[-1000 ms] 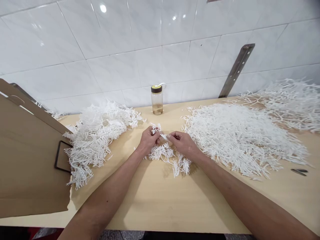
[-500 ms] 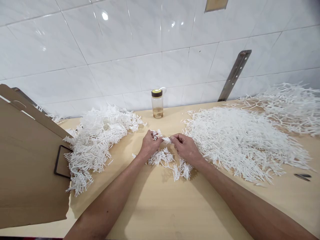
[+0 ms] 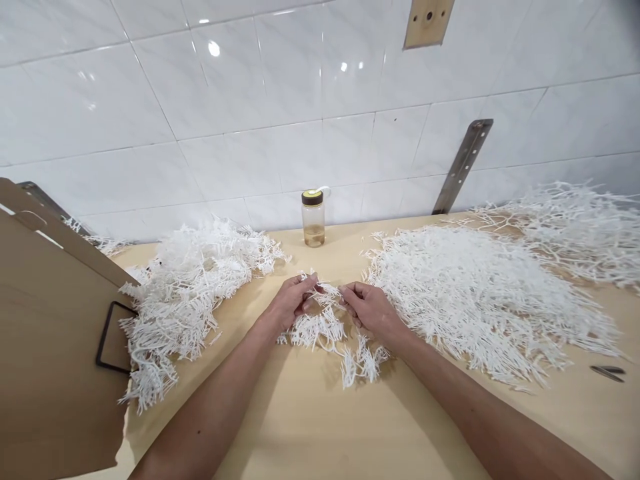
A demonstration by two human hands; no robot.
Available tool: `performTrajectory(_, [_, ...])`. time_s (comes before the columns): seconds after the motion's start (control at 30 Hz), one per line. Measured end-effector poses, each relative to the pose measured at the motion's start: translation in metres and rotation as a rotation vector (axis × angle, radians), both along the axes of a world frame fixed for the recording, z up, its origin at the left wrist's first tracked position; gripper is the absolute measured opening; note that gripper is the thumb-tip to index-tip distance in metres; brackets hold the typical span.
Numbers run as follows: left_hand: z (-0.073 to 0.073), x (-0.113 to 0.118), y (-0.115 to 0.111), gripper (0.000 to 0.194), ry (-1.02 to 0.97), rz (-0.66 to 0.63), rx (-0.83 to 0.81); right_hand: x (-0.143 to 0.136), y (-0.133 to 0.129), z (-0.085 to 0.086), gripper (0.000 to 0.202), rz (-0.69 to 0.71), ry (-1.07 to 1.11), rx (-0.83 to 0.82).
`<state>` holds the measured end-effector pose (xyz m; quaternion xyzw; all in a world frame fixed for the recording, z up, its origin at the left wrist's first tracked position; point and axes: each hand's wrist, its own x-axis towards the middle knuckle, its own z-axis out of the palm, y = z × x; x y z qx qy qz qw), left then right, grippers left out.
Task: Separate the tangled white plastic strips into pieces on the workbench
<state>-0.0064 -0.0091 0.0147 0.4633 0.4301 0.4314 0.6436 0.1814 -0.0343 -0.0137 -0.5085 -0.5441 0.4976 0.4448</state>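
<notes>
My left hand (image 3: 295, 300) is closed on a strand of white branching plastic sprigs (image 3: 318, 328), thumb on top. Opposite it, my right hand (image 3: 367, 305) pinches the fine tips of the same strand, its fingertips pressed together. Part of the strand hangs below and between the hands and lies on the light wooden table (image 3: 320, 427). To the left is a heaped pile of white sprigs (image 3: 195, 293). A wide, flatter pile of thin white pieces (image 3: 480, 293) spreads right of my right hand. Exactly what the fingertips touch is too small to make out.
A clear bottle with a dark lid (image 3: 313, 219) stands by the tiled wall. At left is a cardboard box (image 3: 55, 333) with a black metal loop (image 3: 115, 337). Small dark snips (image 3: 607, 372) lie at right, below longer white branches (image 3: 585, 230). A metal bracket (image 3: 463, 167) leans there.
My left hand has turned, its thumb now raised, and shifted slightly left. My right hand still pinches close by. The whole view has tilted up a little.
</notes>
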Motion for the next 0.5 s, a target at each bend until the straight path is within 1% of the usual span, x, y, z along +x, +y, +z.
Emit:
performTrajectory(0.13, [0.001, 0.003, -0.003, 0.040, 0.004, -0.108, 0.006, 0.000, 0.004, -0.003, 0.045, -0.031, 0.125, -0.017])
performTrajectory(0.27, [0.005, 0.006, -0.005, 0.036, 0.072, -0.158, -0.021, 0.001, 0.004, -0.002, 0.047, -0.028, 0.219, -0.021])
performTrajectory(0.37, [0.007, 0.007, -0.006, 0.031, 0.127, -0.135, -0.015, 0.000, 0.003, 0.001, 0.048, -0.007, 0.244, -0.036])
performTrajectory(0.5, [0.005, 0.010, -0.006, 0.031, 0.245, -0.035, -0.019, -0.001, 0.001, 0.007, 0.047, 0.002, 0.259, -0.067])
